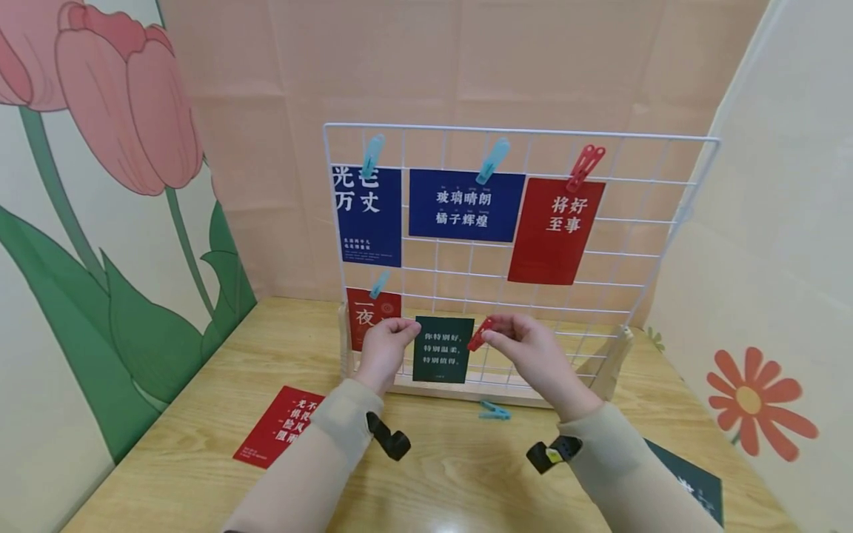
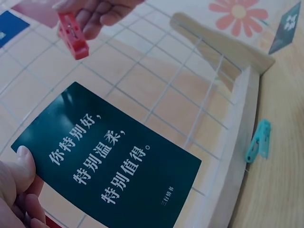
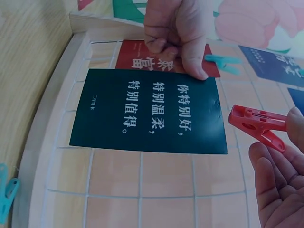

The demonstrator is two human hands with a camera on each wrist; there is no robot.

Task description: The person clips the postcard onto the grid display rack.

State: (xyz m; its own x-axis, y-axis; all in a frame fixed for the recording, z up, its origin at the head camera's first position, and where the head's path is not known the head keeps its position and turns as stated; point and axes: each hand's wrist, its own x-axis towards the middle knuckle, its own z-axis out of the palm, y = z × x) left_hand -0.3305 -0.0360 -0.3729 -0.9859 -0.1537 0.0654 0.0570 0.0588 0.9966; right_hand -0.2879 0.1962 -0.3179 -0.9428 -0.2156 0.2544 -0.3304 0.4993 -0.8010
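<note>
My left hand [image 1: 384,352] pinches the upper left edge of a dark green card [image 1: 441,363] printed with white characters. The card is held upright in front of the lower part of a white wire grid rack [image 1: 520,132]. Just right of the card, my right hand [image 1: 533,355] pinches a red clothespin [image 3: 259,124] by its handle end. In the right wrist view the clothespin's nose points toward the card and stays apart from it. Part of a red card [image 1: 360,307], clipped to the grid by a blue clothespin [image 1: 380,284], is hidden behind my left hand.
Higher on the grid hang two blue cards [image 1: 369,229] and a red card [image 1: 553,248], each clipped. A blue clothespin [image 1: 494,410] lies before the wooden base [image 1: 466,390]. On the table [image 1: 453,466] are a red card [image 1: 273,429] at left and a dark green card [image 1: 700,481] at right.
</note>
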